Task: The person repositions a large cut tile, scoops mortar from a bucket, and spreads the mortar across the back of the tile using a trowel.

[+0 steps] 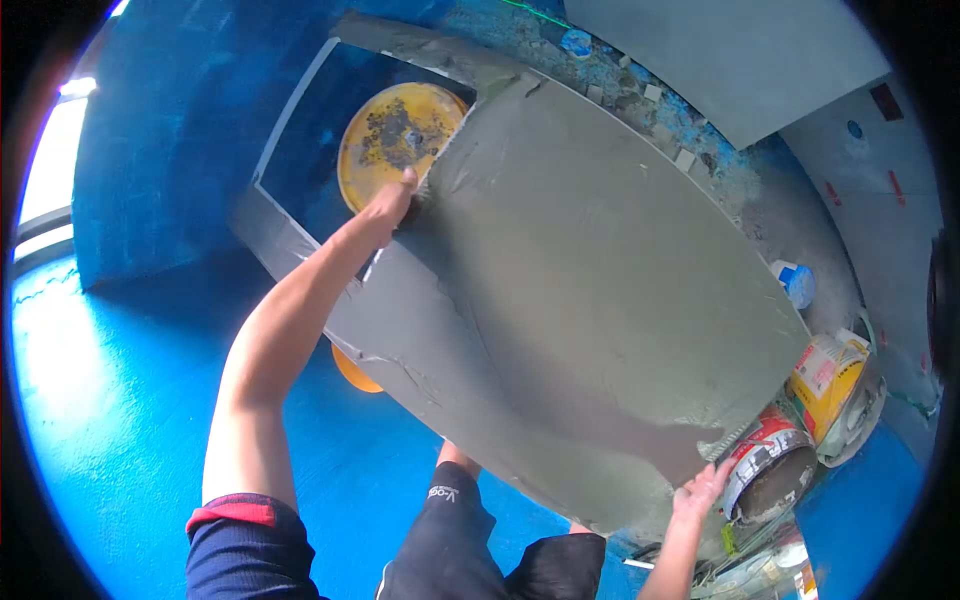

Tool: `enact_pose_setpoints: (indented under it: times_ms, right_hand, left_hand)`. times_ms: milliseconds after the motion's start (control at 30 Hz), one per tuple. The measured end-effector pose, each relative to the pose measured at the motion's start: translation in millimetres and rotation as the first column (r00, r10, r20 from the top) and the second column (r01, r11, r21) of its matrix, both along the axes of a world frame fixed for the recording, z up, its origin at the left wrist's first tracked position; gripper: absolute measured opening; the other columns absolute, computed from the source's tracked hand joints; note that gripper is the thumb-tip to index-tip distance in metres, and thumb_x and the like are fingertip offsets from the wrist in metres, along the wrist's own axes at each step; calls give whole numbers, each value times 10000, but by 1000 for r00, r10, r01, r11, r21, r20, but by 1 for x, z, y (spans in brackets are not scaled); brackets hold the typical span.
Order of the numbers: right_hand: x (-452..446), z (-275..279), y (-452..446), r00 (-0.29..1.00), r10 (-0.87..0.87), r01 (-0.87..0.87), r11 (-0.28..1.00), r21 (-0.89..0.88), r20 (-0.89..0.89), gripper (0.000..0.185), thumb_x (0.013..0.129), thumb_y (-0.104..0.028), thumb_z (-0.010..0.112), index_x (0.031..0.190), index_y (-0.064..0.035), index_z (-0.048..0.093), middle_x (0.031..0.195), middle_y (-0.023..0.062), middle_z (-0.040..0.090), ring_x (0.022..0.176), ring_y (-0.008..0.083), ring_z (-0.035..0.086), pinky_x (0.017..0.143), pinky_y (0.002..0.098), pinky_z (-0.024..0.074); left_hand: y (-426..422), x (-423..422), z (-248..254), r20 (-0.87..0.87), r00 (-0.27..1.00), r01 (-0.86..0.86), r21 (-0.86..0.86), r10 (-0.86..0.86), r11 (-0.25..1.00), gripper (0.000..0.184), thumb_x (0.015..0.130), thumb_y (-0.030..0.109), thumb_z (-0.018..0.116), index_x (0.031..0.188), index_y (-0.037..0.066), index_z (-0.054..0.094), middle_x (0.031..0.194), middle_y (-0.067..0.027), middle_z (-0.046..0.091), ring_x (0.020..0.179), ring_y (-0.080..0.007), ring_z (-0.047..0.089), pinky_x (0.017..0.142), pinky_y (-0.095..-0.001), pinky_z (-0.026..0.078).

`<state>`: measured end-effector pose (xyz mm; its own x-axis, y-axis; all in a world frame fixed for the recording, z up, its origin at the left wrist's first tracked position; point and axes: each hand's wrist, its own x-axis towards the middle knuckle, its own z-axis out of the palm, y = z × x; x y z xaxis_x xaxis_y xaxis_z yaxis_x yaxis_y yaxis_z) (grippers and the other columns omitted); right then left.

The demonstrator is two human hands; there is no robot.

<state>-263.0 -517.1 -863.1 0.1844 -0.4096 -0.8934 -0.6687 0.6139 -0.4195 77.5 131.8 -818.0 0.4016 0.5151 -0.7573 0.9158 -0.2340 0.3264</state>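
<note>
A large slab (610, 270) coated with smooth grey mortar stretches across the middle, tilted, with a rectangular cut-out at its upper left end. My left hand (392, 205) is closed on the inner edge of that cut-out, thumb on top; its other fingers are partly hidden. At the lower right corner, my right hand (703, 490) is closed at the slab's edge, and small ridged marks in the mortar show beside it. Through the cut-out appears a round yellow lid-like disc (398, 140), spotted with grey mortar.
A red-labelled bucket (770, 470) and a yellow-and-white bucket (838, 395) stand close to the right corner. Rubble and small pale pieces (685, 160) lie along the far edge. The floor (120, 420) is glossy blue; a blue wall (180, 130) rises at left. Grey panels (740, 60) stand behind.
</note>
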Motion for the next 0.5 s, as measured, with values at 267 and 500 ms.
enact_pose_setpoints:
  times_ms: [267, 500]
  right_hand:
    - [29, 129, -70, 998, -7, 8, 1000, -13, 69, 1008, 761, -794, 557, 1358, -2, 382, 1321, 99, 417, 1213, 206, 408, 1036, 354, 301]
    - [22, 333, -154, 765, -318, -314, 576, 755, 560, 830, 919, -635, 472, 1441, 1, 360, 1342, 199, 505, 1249, 281, 469, 1035, 422, 397]
  left_hand:
    - [-49, -42, 83, 23, 999, -28, -222, 34, 975, 825, 961, 635, 336, 1520, 40, 215, 1583, -181, 198, 1456, -306, 166, 1159, -468, 147]
    - [-126, -68, 213, 72, 993, 113, -405, -91, 907, 726, 1006, 575, 260, 1405, -4, 442, 1486, -174, 401, 1396, -247, 308, 1148, -371, 216]
